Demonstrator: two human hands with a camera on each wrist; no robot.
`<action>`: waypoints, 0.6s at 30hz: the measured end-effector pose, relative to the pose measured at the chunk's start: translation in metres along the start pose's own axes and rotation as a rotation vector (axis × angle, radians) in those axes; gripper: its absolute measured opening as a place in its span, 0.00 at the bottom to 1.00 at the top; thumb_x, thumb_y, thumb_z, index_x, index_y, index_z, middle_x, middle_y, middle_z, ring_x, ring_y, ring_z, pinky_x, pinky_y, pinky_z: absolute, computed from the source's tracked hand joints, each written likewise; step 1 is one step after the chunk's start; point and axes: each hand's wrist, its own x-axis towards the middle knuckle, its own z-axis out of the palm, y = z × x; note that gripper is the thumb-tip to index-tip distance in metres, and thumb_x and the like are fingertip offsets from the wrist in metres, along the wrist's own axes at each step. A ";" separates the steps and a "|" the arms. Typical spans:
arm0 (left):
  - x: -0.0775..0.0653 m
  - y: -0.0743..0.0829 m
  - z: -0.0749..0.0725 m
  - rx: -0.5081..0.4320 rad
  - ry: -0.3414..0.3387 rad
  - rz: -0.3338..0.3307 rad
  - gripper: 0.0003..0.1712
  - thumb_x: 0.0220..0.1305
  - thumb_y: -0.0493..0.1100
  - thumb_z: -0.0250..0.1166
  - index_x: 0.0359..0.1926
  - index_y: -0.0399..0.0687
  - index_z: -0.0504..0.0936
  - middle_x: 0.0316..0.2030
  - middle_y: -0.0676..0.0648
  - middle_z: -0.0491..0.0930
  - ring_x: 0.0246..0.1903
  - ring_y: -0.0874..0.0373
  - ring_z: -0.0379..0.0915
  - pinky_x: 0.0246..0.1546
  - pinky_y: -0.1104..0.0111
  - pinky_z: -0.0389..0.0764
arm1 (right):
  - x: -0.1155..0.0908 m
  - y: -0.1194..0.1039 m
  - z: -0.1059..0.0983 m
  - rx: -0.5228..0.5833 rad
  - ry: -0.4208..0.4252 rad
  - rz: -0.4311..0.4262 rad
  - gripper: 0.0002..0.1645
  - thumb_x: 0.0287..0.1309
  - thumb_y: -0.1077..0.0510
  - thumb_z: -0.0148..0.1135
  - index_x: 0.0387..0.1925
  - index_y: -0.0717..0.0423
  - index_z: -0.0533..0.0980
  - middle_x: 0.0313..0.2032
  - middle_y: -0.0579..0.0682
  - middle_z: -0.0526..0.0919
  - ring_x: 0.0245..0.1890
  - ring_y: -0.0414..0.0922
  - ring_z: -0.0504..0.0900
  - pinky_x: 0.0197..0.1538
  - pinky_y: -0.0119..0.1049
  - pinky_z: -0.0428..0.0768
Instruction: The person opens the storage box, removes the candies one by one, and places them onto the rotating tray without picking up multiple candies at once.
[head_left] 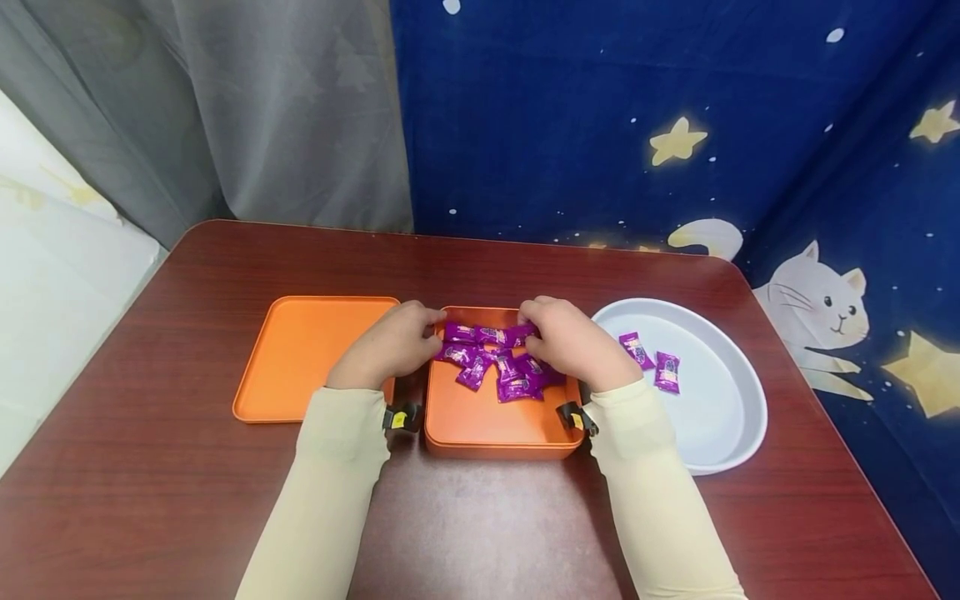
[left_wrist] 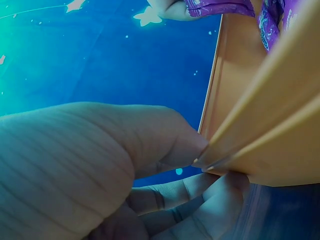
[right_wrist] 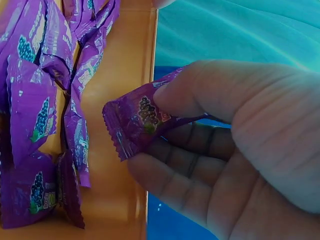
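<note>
In the head view an orange box [head_left: 480,423] stands on the table between both hands, with several purple wrapped candies [head_left: 519,389] heaped toward its far side. The left hand [head_left: 388,343] is at the box's far left corner. Its thumb and fingers pinch the box rim [left_wrist: 235,135] in the left wrist view. Over the far right part of the box, the right hand [head_left: 576,343] holds a candy [right_wrist: 140,117] between thumb and fingers, seen closely in the right wrist view. The grape print on its wrapper faces that camera; the other end is hidden by the thumb.
To the right stands a white oval tray [head_left: 716,417] with two purple candies [head_left: 667,372] in it. A flat orange lid [head_left: 311,350] lies left of the box, partly behind the left hand. A curtain [head_left: 540,125] hangs behind the table's far edge.
</note>
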 end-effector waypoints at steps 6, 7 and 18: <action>0.000 0.000 0.001 -0.003 -0.001 -0.001 0.27 0.60 0.41 0.60 0.62 0.44 0.73 0.44 0.42 0.73 0.35 0.50 0.68 0.38 0.62 0.79 | 0.000 0.001 0.000 0.009 -0.005 -0.003 0.09 0.51 0.61 0.64 0.36 0.55 0.75 0.32 0.48 0.76 0.31 0.46 0.72 0.38 0.39 0.78; 0.000 -0.001 0.001 -0.004 -0.002 -0.002 0.27 0.60 0.41 0.60 0.62 0.44 0.73 0.43 0.42 0.73 0.35 0.51 0.68 0.37 0.62 0.79 | 0.000 0.001 0.001 0.008 -0.004 -0.006 0.09 0.50 0.61 0.64 0.36 0.55 0.75 0.32 0.49 0.76 0.31 0.46 0.72 0.39 0.39 0.78; 0.000 -0.002 0.000 -0.005 -0.003 0.004 0.27 0.61 0.41 0.60 0.62 0.44 0.72 0.44 0.42 0.74 0.36 0.50 0.68 0.40 0.61 0.79 | 0.000 0.001 0.000 0.002 -0.005 -0.012 0.16 0.51 0.62 0.63 0.45 0.56 0.75 0.39 0.51 0.79 0.35 0.46 0.74 0.48 0.43 0.79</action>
